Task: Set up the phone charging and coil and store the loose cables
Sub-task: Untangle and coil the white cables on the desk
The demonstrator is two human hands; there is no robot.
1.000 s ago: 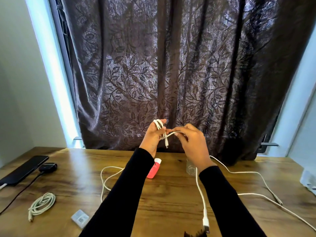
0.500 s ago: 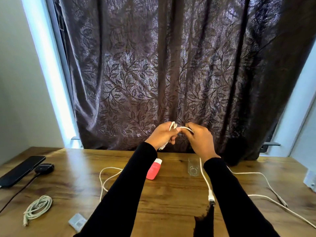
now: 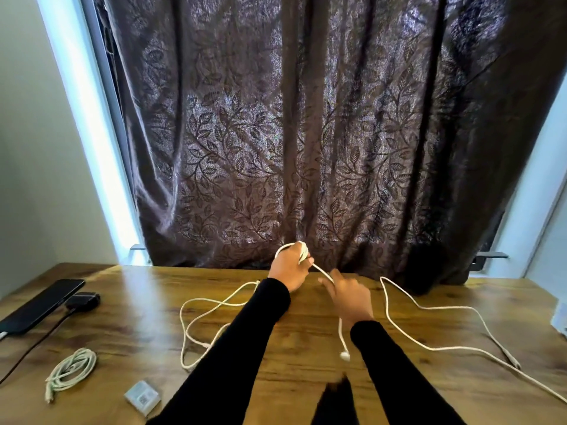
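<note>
Holding a white cable (image 3: 322, 273) above the counter (image 3: 147, 320) at frame centre, just in front of the dark leaf-patterned curtain (image 3: 306, 133); left hand (image 3: 290, 268) clenched, fingers (image 3: 306, 261) closed over a few small loops of that cable near the top of the fist; right hand (image 3: 349, 297) blurred, just right of and below the left, fingers (image 3: 326, 282) spread loosely with the cable passing at the fingertips, whether pinched or merely touching cannot be told; from there the cable dropping past the right wrist to a white plug (image 3: 345, 356) hanging close above the wood; black sleeves covering both forearms.

Lying slack on the counter left of the left sleeve, a loose white cable (image 3: 196, 314) in wide curves; stretching across the right side of the frame toward the lower right corner, another long white cable (image 3: 429, 348), uncoiled.

Resting at lower left, a coiled cable (image 3: 72, 368), already wound into a neat bundle; just right of it, near the bottom edge, a small pale box (image 3: 142, 397); at the left edge, a dark phone (image 3: 40, 305) flat on the wood, with a black charger block (image 3: 83, 300) just beside its far end and a black cord (image 3: 33, 342) running toward the lower left.
</note>
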